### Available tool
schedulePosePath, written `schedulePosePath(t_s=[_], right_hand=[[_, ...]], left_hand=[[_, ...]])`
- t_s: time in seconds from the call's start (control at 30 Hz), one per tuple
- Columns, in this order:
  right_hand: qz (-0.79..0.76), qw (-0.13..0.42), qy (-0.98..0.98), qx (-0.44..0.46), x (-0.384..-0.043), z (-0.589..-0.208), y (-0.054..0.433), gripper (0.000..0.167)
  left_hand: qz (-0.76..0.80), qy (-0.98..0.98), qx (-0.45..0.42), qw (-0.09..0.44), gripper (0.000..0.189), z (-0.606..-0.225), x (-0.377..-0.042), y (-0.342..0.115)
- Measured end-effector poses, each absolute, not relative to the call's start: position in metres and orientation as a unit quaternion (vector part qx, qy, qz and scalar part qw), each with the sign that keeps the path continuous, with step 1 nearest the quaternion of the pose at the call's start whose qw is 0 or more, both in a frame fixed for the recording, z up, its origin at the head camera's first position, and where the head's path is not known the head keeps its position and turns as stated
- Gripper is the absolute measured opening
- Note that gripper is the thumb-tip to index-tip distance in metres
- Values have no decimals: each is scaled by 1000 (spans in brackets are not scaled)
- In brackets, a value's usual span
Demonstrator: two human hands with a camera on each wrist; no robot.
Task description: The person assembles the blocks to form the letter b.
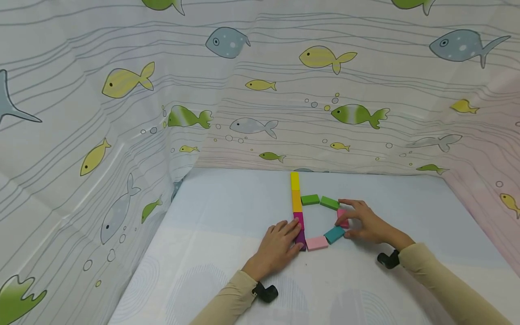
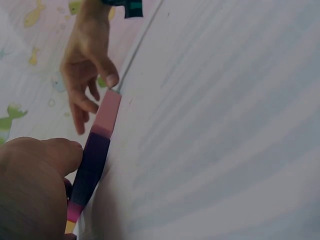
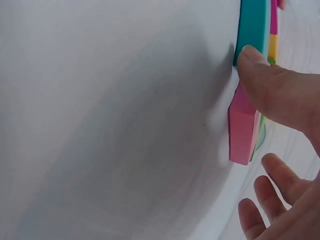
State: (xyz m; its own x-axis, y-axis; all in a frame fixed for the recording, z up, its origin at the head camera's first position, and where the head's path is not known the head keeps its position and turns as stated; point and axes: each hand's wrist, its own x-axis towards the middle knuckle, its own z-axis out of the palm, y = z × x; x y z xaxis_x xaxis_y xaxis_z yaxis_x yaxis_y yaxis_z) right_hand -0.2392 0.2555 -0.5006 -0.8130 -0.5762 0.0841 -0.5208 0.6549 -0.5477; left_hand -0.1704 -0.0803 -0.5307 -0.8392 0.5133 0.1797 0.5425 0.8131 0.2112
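A straight column of yellow, orange, magenta and purple blocks stands beside a curve of green, pink and teal blocks, all lying flat. My left hand (image 1: pixel 277 246) rests with its fingers on the magenta block (image 1: pixel 298 220) and its thumb by the near end of the purple block (image 1: pixel 300 239). In the left wrist view that thumb lies against the dark purple block (image 2: pixel 91 162). My right hand (image 1: pixel 367 224) reaches over the hot pink block (image 1: pixel 342 218) and pinches the teal block (image 1: pixel 335 235) between thumb and index finger. The right wrist view shows the thumb on the teal block (image 3: pixel 251 30).
Two green blocks (image 1: pixel 310 199) form the curve's far part, and a pale pink block (image 1: pixel 317 243) its near part. The pale table (image 1: pixel 227 203) is backed and flanked by a fish-patterned curtain (image 1: pixel 243 104). Black cameras (image 1: pixel 266 292) sit on both wrists.
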Motion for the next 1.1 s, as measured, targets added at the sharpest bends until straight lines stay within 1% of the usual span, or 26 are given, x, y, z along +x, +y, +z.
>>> schedulePosePath(t_s=[0.7,0.87,1.1], right_hand=[[-287,55,907,-304,-240,-498,257,37],[-289,61,906,-303,-241,-497,257,41],[-295,56,903,-307,-243,-493,259,43]], left_hand=[[-132,-950,-277,53,56,-529,-172,-79],[-134,-951,-273,48,57,-529,-172,-79],[-146,-951,-269,41,58,-530,-171,-79]])
